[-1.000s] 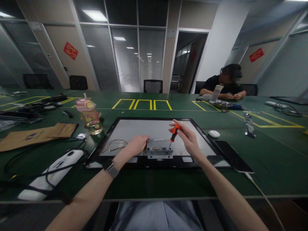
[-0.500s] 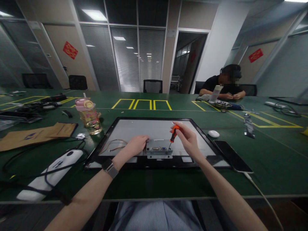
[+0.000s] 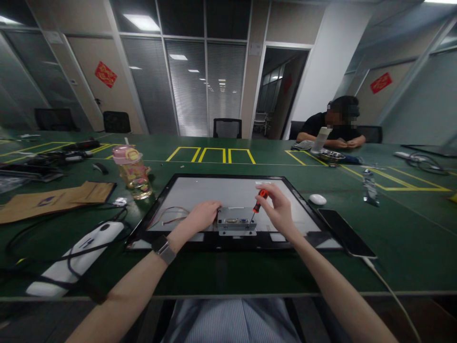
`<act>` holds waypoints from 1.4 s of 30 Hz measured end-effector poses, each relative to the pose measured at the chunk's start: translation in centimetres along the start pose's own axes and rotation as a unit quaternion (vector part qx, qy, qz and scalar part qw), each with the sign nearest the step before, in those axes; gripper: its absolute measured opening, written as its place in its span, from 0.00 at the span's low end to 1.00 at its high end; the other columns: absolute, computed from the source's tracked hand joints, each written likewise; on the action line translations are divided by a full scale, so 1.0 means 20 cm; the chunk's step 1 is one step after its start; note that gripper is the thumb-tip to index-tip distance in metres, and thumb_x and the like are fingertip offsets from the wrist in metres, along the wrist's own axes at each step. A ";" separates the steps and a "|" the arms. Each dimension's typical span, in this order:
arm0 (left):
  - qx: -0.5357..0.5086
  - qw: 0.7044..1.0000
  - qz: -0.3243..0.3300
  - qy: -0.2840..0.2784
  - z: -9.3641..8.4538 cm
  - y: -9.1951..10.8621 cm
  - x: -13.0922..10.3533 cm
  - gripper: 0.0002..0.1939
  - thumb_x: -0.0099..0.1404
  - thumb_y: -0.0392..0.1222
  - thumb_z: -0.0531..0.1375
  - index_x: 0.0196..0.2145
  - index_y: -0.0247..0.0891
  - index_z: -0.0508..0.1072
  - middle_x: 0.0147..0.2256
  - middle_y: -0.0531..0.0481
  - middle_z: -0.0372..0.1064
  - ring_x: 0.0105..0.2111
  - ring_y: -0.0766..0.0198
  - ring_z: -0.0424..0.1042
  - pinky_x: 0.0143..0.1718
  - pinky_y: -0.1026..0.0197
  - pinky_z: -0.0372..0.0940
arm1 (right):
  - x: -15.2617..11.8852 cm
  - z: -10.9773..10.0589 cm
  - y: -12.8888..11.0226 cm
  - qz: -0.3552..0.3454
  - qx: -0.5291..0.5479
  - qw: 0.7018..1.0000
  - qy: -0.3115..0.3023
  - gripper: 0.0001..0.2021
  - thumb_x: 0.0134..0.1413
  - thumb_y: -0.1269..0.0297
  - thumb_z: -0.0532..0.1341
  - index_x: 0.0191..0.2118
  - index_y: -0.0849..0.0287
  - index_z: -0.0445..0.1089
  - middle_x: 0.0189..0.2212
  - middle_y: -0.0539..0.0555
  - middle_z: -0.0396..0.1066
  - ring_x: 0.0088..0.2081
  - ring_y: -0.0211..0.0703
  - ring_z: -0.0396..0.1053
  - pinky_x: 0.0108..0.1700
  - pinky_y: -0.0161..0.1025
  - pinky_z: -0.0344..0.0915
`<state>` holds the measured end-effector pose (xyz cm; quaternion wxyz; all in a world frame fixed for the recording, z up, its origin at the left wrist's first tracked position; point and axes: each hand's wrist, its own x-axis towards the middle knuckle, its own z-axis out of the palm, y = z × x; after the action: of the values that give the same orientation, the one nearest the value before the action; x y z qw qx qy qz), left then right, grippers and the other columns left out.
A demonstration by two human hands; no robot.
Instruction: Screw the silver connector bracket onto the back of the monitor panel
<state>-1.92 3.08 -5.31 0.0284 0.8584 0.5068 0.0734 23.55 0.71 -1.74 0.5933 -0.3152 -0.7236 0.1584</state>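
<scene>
A flat panel with a black frame [image 3: 228, 177] lies on the green table, and a metal bracket with connector ports [image 3: 236, 225] sits at its near middle. My right hand [image 3: 279, 209] is closed round an orange and black screwdriver [image 3: 263, 194], whose tip points down at the bracket's right end. My left hand [image 3: 204, 216] rests on the panel, its fingertips at the bracket's left edge; whether they grip it is hard to tell. Thin wires [image 3: 174, 214] lie on the panel at the left.
A drink bottle [image 3: 133, 174], a paper bag [image 3: 46, 202] and a white power strip [image 3: 76, 259] are at the left. At the right lie a white case [image 3: 317, 199] and a phone [image 3: 346, 233] with a cable. Across the table sits a person [image 3: 333, 126].
The screwdriver and the fingers of my right hand have shifted very slightly, with the tip still at the bracket's right end. My left hand has stayed in place.
</scene>
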 end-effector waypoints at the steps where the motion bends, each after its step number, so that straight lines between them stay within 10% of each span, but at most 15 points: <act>1: -0.001 1.000 0.000 -0.001 0.00 0.00 0.00 0.16 0.69 0.32 0.48 0.50 0.38 0.69 0.47 0.41 0.74 0.48 0.56 0.73 0.50 0.55 0.65 | 0.00 0.00 0.01 -0.010 -0.015 1.000 0.016 0.08 0.57 0.63 0.63 0.43 0.52 0.72 0.35 0.53 0.69 0.37 0.45 0.68 0.45 0.48 0.67; 9: -0.003 1.000 0.000 0.000 0.00 0.00 0.00 0.17 0.69 0.33 0.47 0.51 0.37 0.69 0.48 0.41 0.74 0.48 0.55 0.73 0.50 0.55 0.66 | -0.01 -0.01 -0.02 -0.002 0.054 0.998 -0.038 0.20 0.64 0.67 0.52 0.59 0.48 0.62 0.46 0.56 0.69 0.44 0.46 0.72 0.48 0.50 0.67; 15: -0.001 1.000 0.006 0.011 0.02 -0.01 0.00 0.17 0.69 0.33 0.47 0.50 0.37 0.69 0.48 0.41 0.74 0.48 0.54 0.74 0.49 0.55 0.66 | 0.01 -0.01 0.01 -0.004 -0.016 1.000 0.024 0.11 0.52 0.64 0.67 0.43 0.52 0.72 0.35 0.52 0.68 0.37 0.46 0.68 0.44 0.47 0.67; 22: -0.003 1.000 0.005 0.004 0.02 -0.02 0.01 0.16 0.69 0.33 0.47 0.50 0.37 0.69 0.47 0.40 0.74 0.47 0.54 0.74 0.48 0.54 0.66 | 0.00 -0.02 -0.02 0.029 0.083 0.994 -0.063 0.17 0.66 0.64 0.50 0.57 0.50 0.65 0.45 0.56 0.72 0.42 0.46 0.73 0.48 0.49 0.68; 29: 0.004 1.000 -0.001 0.005 0.02 -0.02 0.00 0.16 0.69 0.33 0.47 0.50 0.38 0.69 0.47 0.42 0.74 0.47 0.55 0.74 0.49 0.55 0.66 | 0.01 -0.01 -0.02 -0.032 -0.036 0.999 -0.002 0.10 0.58 0.63 0.62 0.45 0.52 0.72 0.35 0.53 0.69 0.38 0.45 0.68 0.43 0.46 0.66; 37: 0.005 1.000 0.001 0.009 0.02 -0.02 0.00 0.16 0.70 0.34 0.47 0.50 0.38 0.69 0.47 0.42 0.74 0.47 0.55 0.74 0.49 0.55 0.66 | 0.00 0.00 -0.02 0.060 0.136 0.988 -0.046 0.14 0.64 0.60 0.55 0.53 0.49 0.69 0.45 0.55 0.71 0.43 0.45 0.73 0.50 0.49 0.68; 42: 0.004 1.000 -0.001 0.007 0.02 -0.02 0.00 0.17 0.70 0.34 0.46 0.51 0.37 0.69 0.47 0.41 0.74 0.48 0.54 0.73 0.50 0.54 0.66 | 0.02 0.00 0.00 0.078 0.126 0.989 0.003 0.08 0.54 0.61 0.66 0.41 0.52 0.74 0.36 0.53 0.71 0.39 0.44 0.70 0.44 0.44 0.69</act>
<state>-2.13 3.29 -5.71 0.0209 0.8577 0.5079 0.0775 23.55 1.00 -1.49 0.6160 -0.2939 -0.6695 0.2932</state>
